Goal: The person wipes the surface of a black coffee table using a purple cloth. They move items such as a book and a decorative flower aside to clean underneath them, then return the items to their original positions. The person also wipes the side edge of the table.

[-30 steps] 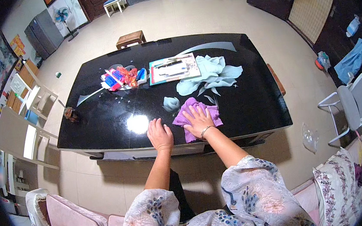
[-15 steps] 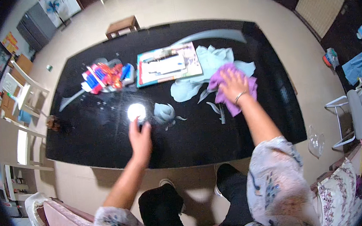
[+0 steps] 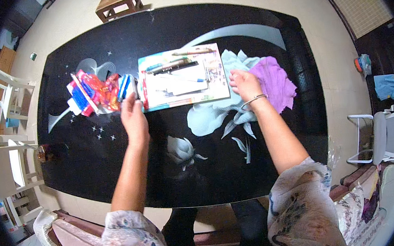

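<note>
My left hand [image 3: 134, 123] is over the table, fingers apart and holding nothing, by the left side of a colourful flat book [image 3: 222, 90]. Just beyond its fingertips lies a blue and white packet [image 3: 127, 86], part of a heap of red, orange and blue plastic packs [image 3: 97, 92]; whether they touch I cannot tell. My right hand [image 3: 248, 86], a bracelet on its wrist, is between the book and a crumpled purple cloth [image 3: 276, 83], its fingers loosely bent with nothing in them. White papers [image 3: 183, 81] and several pens [image 3: 168, 66] lie on the book.
The glossy black table [image 3: 212, 178] carries printed pale flowers [image 3: 208, 118]. Beyond it stands a wooden stool [image 3: 118, 3]. White chairs [image 3: 8, 112] are on the left, a grey chair [image 3: 392, 135] on the right. A small brown object [image 3: 44, 153] sits at the left edge.
My right hand has come off the purple cloth and moved left toward the book. My left hand has moved forward and left, toward the packs. The view has shifted too.
</note>
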The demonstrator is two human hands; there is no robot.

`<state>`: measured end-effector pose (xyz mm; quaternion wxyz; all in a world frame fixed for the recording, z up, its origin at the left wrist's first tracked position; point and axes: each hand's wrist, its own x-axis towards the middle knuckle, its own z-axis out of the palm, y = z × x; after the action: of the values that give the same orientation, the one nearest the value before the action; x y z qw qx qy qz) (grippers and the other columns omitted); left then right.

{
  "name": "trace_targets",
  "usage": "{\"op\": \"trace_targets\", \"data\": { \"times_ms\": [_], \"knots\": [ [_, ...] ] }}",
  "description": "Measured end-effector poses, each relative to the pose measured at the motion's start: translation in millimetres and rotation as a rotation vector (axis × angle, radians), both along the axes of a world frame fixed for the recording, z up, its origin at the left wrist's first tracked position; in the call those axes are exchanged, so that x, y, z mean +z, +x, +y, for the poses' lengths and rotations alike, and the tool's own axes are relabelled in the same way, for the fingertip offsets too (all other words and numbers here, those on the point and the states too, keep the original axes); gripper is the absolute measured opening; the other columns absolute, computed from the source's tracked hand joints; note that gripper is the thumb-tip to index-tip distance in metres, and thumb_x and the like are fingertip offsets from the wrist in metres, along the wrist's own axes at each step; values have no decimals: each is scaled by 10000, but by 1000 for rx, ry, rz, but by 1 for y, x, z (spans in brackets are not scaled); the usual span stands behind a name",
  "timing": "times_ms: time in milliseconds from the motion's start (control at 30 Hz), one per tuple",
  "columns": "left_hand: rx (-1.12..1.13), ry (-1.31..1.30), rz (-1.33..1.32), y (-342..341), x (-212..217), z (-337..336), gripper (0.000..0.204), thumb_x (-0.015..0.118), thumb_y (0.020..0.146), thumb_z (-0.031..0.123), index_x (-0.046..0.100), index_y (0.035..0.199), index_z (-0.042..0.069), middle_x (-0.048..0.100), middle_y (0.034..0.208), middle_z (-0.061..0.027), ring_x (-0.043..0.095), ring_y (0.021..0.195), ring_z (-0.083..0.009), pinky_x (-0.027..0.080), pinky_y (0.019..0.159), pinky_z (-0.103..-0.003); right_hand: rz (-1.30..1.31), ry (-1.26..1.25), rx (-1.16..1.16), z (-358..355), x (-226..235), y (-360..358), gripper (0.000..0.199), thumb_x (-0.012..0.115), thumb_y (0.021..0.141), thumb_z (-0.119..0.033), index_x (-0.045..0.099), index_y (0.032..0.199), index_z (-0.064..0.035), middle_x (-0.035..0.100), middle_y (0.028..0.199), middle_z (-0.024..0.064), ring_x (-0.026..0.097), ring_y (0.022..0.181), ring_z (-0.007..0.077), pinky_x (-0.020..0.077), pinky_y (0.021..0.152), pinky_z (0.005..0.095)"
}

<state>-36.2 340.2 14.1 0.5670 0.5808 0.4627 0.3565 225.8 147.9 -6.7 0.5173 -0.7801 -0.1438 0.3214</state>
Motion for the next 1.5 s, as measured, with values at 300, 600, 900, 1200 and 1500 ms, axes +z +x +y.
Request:
{"op": "trace_targets", "data": {
  "times_ms": [300,600,900,1200,1500],
  "knots": [
    [-66,-226,220,17,-7,15,198,541,820,16,607,991,-59,604,873,-79,563,808,-164,442,759,-270,-220,-348,-3,24,-41,21,306,645,829,-131,661,1094,22,708,924,147,690,757,213,541,644,300],
    [21,-68,428,-12,-48,-6,346,614,749,77,673,1074,-27,695,828,-151,666,761,-230,510,723,-327,-458,-555,83,-4,-4,-25,169,694,707,-108,714,850,-19,704,841,183,690,783,311,537,741,368],
    [43,-80,532,-94,-39,-102,317,640,738,35,653,1054,29,601,880,-132,572,858,-265,473,793,-373,-244,-465,26,-97,26,-123,183,634,772,-98,681,926,-12,690,907,196,674,855,328,529,773,390],
    [110,-43,592,-145,-7,-159,256,600,787,-14,623,1041,-31,578,883,-55,537,749,-124,466,675,-273,-102,-360,-24,-172,24,-208,143,629,813,-62,664,927,18,700,853,168,691,795,269,540,735,350],
    [-140,502,644,-97,10,-94,257,611,821,49,619,1074,6,615,1070,-153,584,1008,-286,455,915,-392,-565,-295,112,-157,64,-64,394,654,843,-206,606,1217,-93,534,1303,204,539,1150,358,439,963,403]
  ]
}}
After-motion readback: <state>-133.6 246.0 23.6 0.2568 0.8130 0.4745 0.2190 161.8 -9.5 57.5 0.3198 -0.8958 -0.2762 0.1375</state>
